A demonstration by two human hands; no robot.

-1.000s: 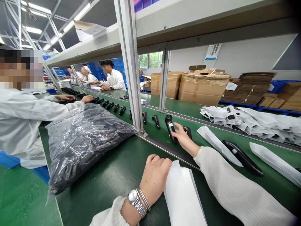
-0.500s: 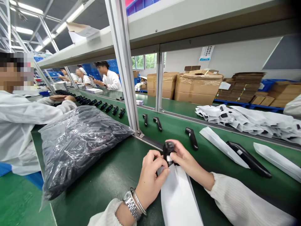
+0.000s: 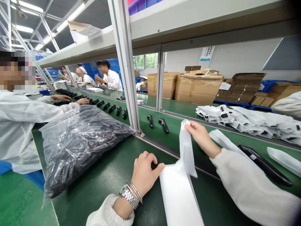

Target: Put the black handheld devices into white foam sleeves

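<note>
Up off the stack [image 3: 180,197] has come the white sleeve [image 3: 187,150], top pinched between thumb and fingers of the right hand [image 3: 201,136], lower end beside the stack, while the left hand [image 3: 145,172], thumb and fingers parted, rests at its far corner

Right hand [image 3: 199,136] pinches a white sleeve [image 3: 186,147] by its top; left thumb at sleeve stack's [image 3: 180,197] corner. 2 black handhelds [image 3: 164,125] lie right of the post [image 3: 124,62].

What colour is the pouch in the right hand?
The pouch is white, clearest in the head view.
</note>
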